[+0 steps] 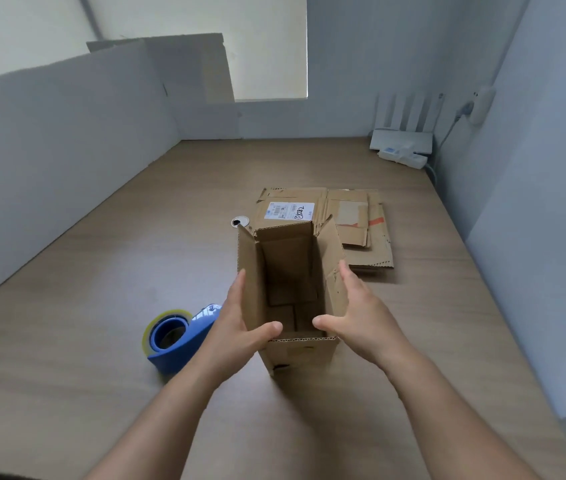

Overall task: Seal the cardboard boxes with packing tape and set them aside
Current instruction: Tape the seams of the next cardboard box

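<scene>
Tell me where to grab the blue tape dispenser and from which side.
Take the tape dispenser by its broad blue body beside the roll, coming from above with the left hand, the nearer one. The body lies low on the table, with open space around its near end; its far end, hidden behind that wrist, may hold the cutter.

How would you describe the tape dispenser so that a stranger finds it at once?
Start at the wooden table. Left of the open cardboard box, by the left hand, lies the tape dispenser. It alone is blue, with a yellowish tape roll.
</scene>
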The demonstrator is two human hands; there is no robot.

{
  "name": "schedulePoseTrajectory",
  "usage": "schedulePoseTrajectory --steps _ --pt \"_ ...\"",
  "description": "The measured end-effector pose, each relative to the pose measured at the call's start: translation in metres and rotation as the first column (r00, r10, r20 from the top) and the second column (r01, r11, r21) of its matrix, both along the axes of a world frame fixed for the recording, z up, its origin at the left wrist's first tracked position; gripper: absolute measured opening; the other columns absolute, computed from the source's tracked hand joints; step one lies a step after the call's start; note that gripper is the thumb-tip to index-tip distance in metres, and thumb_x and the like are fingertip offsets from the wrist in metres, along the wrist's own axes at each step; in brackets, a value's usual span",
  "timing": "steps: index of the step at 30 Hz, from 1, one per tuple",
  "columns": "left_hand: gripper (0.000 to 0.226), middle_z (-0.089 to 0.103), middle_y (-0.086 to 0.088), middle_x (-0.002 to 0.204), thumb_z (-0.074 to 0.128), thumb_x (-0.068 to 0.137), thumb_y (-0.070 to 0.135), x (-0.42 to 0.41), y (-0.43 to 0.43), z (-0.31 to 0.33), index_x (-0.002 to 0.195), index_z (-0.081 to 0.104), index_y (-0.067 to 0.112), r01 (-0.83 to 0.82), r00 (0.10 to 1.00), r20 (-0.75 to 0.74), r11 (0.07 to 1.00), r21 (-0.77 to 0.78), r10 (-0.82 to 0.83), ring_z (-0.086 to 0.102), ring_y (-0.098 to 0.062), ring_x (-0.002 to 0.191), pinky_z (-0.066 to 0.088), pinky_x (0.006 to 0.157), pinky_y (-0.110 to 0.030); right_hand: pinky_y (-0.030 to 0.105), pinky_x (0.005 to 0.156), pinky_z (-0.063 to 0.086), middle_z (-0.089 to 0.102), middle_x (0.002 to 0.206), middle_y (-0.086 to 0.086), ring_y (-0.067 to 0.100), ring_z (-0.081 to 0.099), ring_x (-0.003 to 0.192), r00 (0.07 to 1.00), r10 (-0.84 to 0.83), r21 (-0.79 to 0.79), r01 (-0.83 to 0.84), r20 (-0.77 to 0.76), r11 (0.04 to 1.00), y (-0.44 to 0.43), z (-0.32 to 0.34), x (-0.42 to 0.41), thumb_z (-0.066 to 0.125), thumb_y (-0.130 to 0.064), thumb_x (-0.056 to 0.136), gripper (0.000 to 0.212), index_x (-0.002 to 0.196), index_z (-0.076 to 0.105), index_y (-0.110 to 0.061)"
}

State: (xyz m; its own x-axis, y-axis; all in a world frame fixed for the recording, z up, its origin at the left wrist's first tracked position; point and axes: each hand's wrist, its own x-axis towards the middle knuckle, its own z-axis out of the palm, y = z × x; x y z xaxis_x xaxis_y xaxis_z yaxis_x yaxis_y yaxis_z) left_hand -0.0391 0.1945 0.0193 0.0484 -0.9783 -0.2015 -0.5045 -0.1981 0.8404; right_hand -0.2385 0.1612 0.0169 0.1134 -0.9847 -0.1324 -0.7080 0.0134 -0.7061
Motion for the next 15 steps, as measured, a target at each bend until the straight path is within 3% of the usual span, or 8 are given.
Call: schedulePoseTrajectory --steps 2,4,6,8,11,15 --pt "0.112 0.009 0.015 0.156 0.075 0.081 0.027 0.002 0.008 -0.003 0.149 -0.014 0.041 -0.037 0.999 -0.037 0.999 0.010 0.037 0.019 -0.011 0.143 0.028 0.110 -0.028 0.033 0.107 0.033 0.023 0.157 -0.004 0.019 0.031 0.140 0.996 -0.012 -0.012 0.013 0.086 1.000 0.002 -0.004 0.002 0.069 -0.024 0.083 0.100 0.153 -0.002 -0.032" --pt "0.117 0.008 0.009 0.159 0.077 0.078 0.036 0.004 0.013 -0.011 0.147 -0.017 0.043 -0.132 0.990 -0.038 0.991 0.037 0.133 0.028 -0.021 0.142 0.034 0.111 -0.038 0.035 0.102 0.037 0.038 0.151 0.003 0.026 0.043 0.131 0.991 -0.055 -0.045 0.061 0.124 0.997 0.005 -0.006 0.006 0.059 -0.016 0.090 0.084 0.154 0.005 -0.027" --pt "0.110 0.020 0.007 0.157 0.076 0.075 0.044 0.005 0.017 -0.016 0.150 -0.006 0.042 -0.199 0.979 -0.031 0.979 0.048 0.200 0.036 -0.023 0.137 0.043 0.106 -0.045 0.036 0.097 0.041 0.055 0.136 0.009 0.030 0.052 0.120 0.992 -0.078 -0.113 0.089 0.098 0.990 0.008 -0.007 0.010 0.048 -0.013 0.095 0.059 0.150 0.028 -0.021" --pt "0.097 0.036 0.015 0.148 0.074 0.079 0.039 0.005 0.025 -0.018 0.151 0.010 0.038 -0.154 0.986 -0.059 0.988 0.015 0.155 0.042 -0.013 0.133 0.046 0.103 -0.042 0.038 0.091 0.045 0.064 0.122 0.012 0.033 0.057 0.111 0.995 -0.070 -0.186 0.083 0.073 0.979 0.013 -0.003 0.014 0.044 -0.013 0.096 0.046 0.142 0.044 -0.020" --pt "0.071 0.059 0.025 0.124 0.071 0.081 0.032 0.004 0.040 -0.011 0.142 0.034 0.040 -0.102 0.988 -0.128 0.990 -0.094 0.090 0.058 0.001 0.112 0.049 0.098 -0.032 0.043 0.088 0.047 0.067 0.114 0.012 0.035 0.059 0.106 0.994 -0.059 -0.273 0.084 0.097 0.958 0.024 0.010 0.020 0.044 -0.015 0.097 0.042 0.138 0.048 -0.019" --pt "0.022 0.070 0.013 0.100 0.052 0.097 0.027 0.021 0.065 0.008 0.117 0.061 0.031 -0.272 0.950 -0.216 0.939 -0.212 0.226 0.065 -0.012 0.099 0.051 0.093 -0.040 0.042 0.087 0.047 0.070 0.109 0.007 0.031 0.061 0.102 0.991 -0.002 -0.353 0.048 0.130 0.934 0.047 0.032 0.038 0.044 -0.024 0.099 0.037 0.134 0.052 -0.020"
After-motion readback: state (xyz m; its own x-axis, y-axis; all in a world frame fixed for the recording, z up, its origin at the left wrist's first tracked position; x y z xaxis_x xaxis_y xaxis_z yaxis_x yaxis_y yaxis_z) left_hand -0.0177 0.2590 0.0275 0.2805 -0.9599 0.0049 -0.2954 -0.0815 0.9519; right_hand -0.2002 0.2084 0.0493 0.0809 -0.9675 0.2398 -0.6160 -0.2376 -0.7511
